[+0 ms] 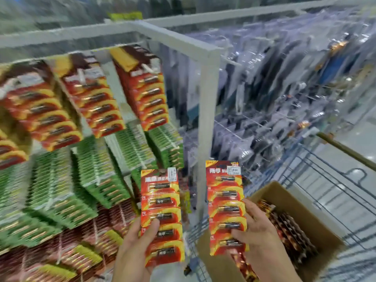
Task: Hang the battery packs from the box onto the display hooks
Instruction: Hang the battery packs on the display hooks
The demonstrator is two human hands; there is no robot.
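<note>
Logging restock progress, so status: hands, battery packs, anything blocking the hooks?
Left hand grips one red pack, right hand a second pack. Both upright, not yet hung; box holds more. Top-row hooks already carry stock; blur hides remaining room.

**A:** Where are you looking from?

**B:** I get one wide-angle camera, worn on the head, facing forward and tilted down. The lens slants the rack post (205, 119), and much of the picture is smeared.

**A:** How near is it?

**B:** Close. My left grip (132, 247) and right grip (258, 231) enter from the bottom edge. The left pack (161, 212) and right pack (225, 206) they hold are close enough to show print. The hanging packs (146, 88) fill the left side at a slant. I look down into the box (301, 214) at lower right, inside the wire cart (317, 180).
</note>
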